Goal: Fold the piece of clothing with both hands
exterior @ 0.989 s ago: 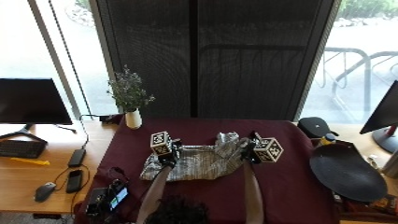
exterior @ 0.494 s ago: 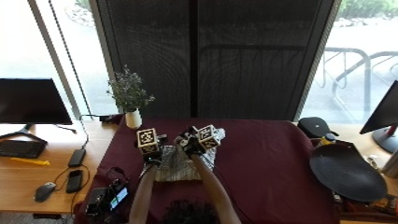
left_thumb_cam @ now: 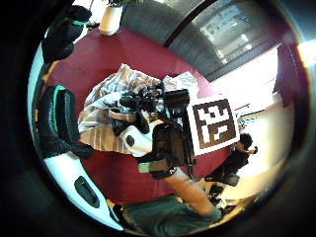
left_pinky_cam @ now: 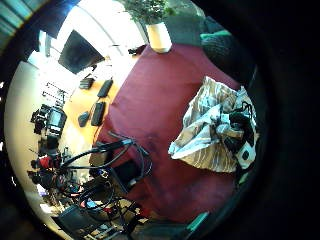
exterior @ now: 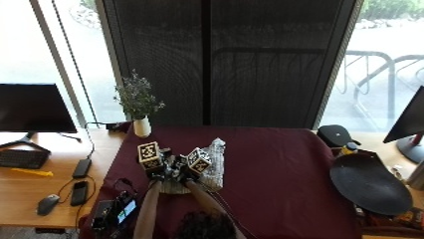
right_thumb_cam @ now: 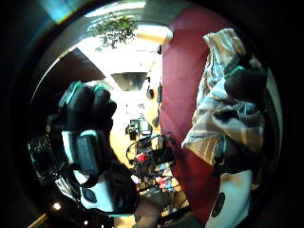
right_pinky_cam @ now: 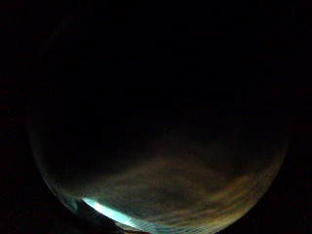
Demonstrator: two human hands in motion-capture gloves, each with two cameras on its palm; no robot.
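The striped garment [exterior: 211, 167] lies bunched on the maroon table [exterior: 285, 174], near-left of centre. The right hand [exterior: 189, 172] rests on it, fingers curled into cloth; the left hand [exterior: 156, 172], just beside, can't tell its grip. Risk: layers slip, fold goes crooked w/ the hands crowded. Plenty of room right; the vase [exterior: 142, 127] stands far-left.

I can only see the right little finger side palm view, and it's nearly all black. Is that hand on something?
Observer: Yes. The outside view shows the right hand on a striped piece of clothing on the dark red table.
Operator: Is it actually holding the cloth?
Observer: The right thumb side palm view shows its fingers curled round a bunch of it.
Operator: And the other hand?
Observer: The left hand is off the cloth and holds nothing.
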